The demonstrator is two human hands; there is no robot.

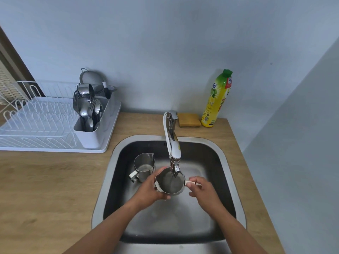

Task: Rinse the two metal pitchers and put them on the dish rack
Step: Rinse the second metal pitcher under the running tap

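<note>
Your two forearms reach in from the bottom edge over the sink (108,173), a dark steel basin set into the wooden desk (45,189). Your left hand (149,189) is wrapped around the side and underside of the held pitcher (169,181), fingers closed on its wall, while your right hand (200,189) is pinched shut on the pitcher's flat handle, which sticks out to the right. That pitcher is shiny bare metal with a round open mouth; it is held roughly upright over the middle of the basin, mouth up toward you, with its pouring lip toward the left. A thin stream of water from the tap (172,142) falls straight into it. Just beyond and to the left, the second pitcher (144,166) stands upright on the sink floor, the same polished steel, its spout pointing away toward the wall and its handle toward the near left. Farther back on the desk, left of the sink, sits the white dish rack (36,123) with a cutlery holder full of spoons and forks. Against the wall behind the tap lie a sponge (189,119) and a yellow soap bottle (216,99).
</note>
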